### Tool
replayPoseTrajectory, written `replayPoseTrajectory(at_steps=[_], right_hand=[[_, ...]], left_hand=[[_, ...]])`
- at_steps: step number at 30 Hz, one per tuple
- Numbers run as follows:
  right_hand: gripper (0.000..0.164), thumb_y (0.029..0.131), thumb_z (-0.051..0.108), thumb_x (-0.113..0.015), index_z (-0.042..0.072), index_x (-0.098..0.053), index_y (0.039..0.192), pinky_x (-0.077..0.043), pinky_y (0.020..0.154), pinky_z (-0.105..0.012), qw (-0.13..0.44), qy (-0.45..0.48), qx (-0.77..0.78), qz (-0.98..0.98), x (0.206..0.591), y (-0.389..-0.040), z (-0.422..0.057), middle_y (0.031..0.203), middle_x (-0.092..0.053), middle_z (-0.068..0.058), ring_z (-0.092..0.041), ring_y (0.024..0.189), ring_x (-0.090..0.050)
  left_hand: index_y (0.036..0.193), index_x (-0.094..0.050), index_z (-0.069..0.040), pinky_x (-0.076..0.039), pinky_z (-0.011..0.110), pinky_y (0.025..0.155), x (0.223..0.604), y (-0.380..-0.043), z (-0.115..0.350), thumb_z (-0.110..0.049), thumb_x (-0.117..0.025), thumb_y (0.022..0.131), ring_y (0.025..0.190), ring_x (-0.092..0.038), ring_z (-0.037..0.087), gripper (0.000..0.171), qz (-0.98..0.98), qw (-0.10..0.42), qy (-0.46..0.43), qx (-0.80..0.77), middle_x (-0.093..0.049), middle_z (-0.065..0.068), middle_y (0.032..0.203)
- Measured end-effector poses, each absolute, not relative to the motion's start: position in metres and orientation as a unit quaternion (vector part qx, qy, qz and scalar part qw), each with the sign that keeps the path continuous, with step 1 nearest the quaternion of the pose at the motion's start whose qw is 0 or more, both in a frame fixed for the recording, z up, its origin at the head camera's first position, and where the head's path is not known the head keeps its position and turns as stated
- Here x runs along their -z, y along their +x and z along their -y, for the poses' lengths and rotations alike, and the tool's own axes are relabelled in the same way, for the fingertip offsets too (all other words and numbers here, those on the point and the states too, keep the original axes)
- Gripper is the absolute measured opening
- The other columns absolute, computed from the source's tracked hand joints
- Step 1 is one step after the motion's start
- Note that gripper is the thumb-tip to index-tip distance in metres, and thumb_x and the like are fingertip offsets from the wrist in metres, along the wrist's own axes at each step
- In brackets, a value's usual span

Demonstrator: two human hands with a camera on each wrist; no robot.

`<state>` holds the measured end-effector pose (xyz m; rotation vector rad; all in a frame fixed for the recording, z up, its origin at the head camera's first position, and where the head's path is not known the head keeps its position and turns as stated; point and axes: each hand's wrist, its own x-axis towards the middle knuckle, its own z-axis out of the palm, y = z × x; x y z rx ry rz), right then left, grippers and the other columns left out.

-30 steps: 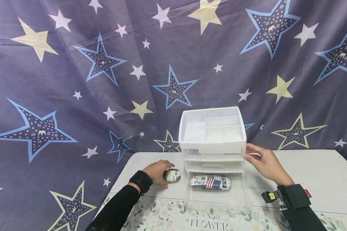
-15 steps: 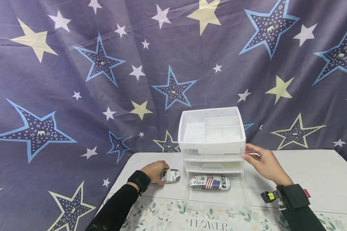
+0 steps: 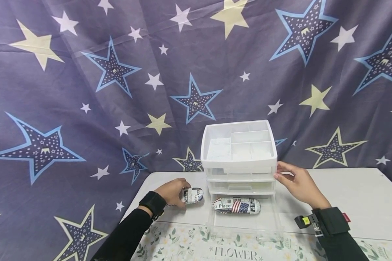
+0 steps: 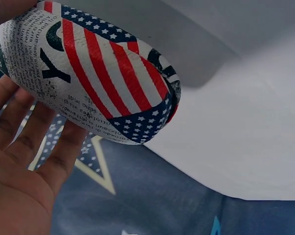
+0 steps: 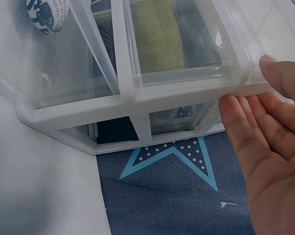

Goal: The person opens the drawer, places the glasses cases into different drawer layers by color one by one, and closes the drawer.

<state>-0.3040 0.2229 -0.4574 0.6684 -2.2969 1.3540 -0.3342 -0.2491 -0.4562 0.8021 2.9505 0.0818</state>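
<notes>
My left hand grips the near-left end of a glasses case printed with newsprint and flags. In the left wrist view the thumb lies over the case and the fingers spread beneath it; its rounded end points away. A second, similar glasses case lies in the pulled-out bottom drawer of a white drawer unit. My right hand holds the unit's right front edge, thumb toward the front and fingertips at the side frame.
Divided compartments form the unit's top. An olive-green item shows inside a drawer in the right wrist view. A floral mat covers the near side of the white table. A star-patterned curtain hangs behind.
My left hand has slid left along the glasses case toward its end, and the case now sits slightly higher and tilted. The right hand stays on the drawer unit.
</notes>
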Motion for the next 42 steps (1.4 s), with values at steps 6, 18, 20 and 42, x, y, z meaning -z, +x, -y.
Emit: replayPoseTrajectory(at_steps=[6,18,20,42], right_hand=[[0.047,0.098,0.008,-0.070,-0.012,-0.055,0.138,-0.056,0.096,-0.032,0.190,0.233,-0.483,0.823,0.458,-0.306,-0.224,0.117,-0.069,-0.023,-0.038,0.109,-0.068],[0.046,0.099,0.010,-0.070,-0.012,-0.056,0.137,-0.054,0.094,-0.015,0.194,0.235,-0.477,0.825,0.460,-0.308,-0.227,0.115,-0.070,-0.022,-0.029,0.106,-0.070],[0.046,0.099,0.009,-0.070,-0.013,-0.056,0.137,-0.053,0.093,-0.013,0.196,0.236,-0.478,0.823,0.459,-0.308,-0.227,0.115,-0.070,-0.023,-0.033,0.106,-0.069],[0.045,0.099,0.008,-0.070,-0.011,-0.056,0.138,-0.055,0.095,-0.018,0.189,0.244,-0.494,0.813,0.462,-0.308,-0.224,0.117,-0.070,-0.021,-0.013,0.107,-0.068]], left_hand=[[0.123,-0.070,-0.010,-0.056,0.029,0.084,0.444,-0.327,0.253,-0.025,-0.092,0.064,0.097,-0.059,0.011,0.064,-0.953,0.032,0.299,-0.029,-0.063,-0.005,0.112],[0.128,-0.068,-0.017,-0.056,0.028,0.085,0.416,-0.295,0.238,-0.030,-0.087,0.070,0.104,-0.057,0.010,0.062,-0.933,-0.015,0.357,-0.038,-0.061,-0.007,0.119],[0.129,-0.067,-0.018,-0.055,0.028,0.084,0.410,-0.289,0.229,-0.030,-0.086,0.072,0.105,-0.057,0.010,0.062,-0.930,-0.014,0.365,-0.046,-0.061,-0.006,0.121],[0.135,-0.062,-0.012,-0.054,0.023,0.092,0.392,-0.275,0.140,-0.032,-0.088,0.074,0.111,-0.058,0.011,0.069,-0.873,-0.028,0.447,-0.192,-0.061,0.000,0.129]])
